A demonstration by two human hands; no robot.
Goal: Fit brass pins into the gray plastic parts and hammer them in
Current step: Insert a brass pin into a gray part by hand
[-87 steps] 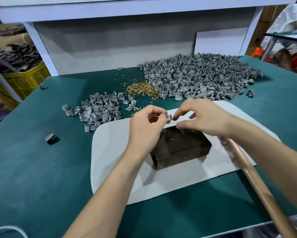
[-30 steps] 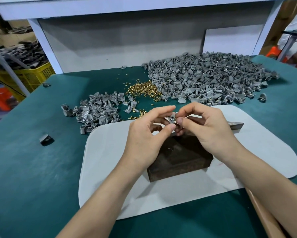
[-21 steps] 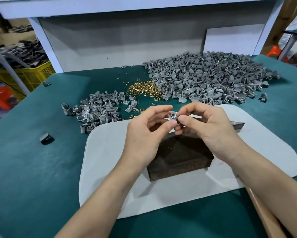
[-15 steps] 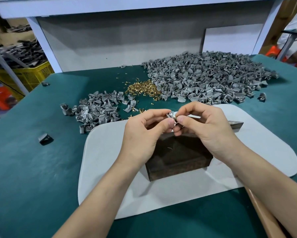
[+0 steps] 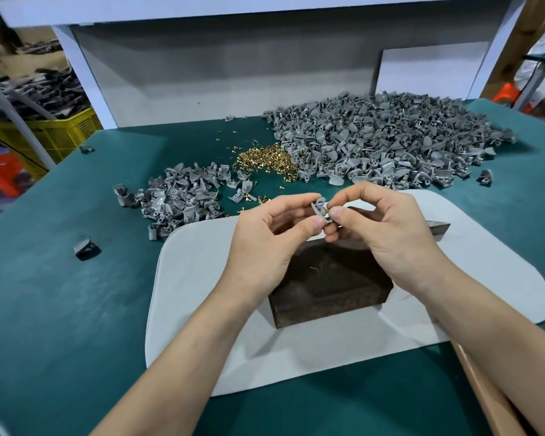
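Note:
My left hand [image 5: 269,237] and my right hand [image 5: 390,234] meet above the dark metal block [image 5: 331,284], both pinching one small gray plastic part [image 5: 319,206] between thumb and fingertips. A brass pin in it is too small to make out. The hammer's dark head [image 5: 439,228] pokes out behind my right hand, and its brown wooden handle [image 5: 485,401] runs under my right forearm. A heap of brass pins [image 5: 264,159] lies farther back on the green table.
A big pile of gray parts [image 5: 375,146] fills the back right, a smaller pile [image 5: 179,196] sits at left. The block rests on a white mat [image 5: 202,278]. Single gray parts [image 5: 85,247] lie on the left. A yellow crate [image 5: 54,136] stands beyond the table.
Both hands stay together over the block, turning the small gray part slightly between the fingertips. Earlier the hammer handle lay more across the mat; the view has shifted a little.

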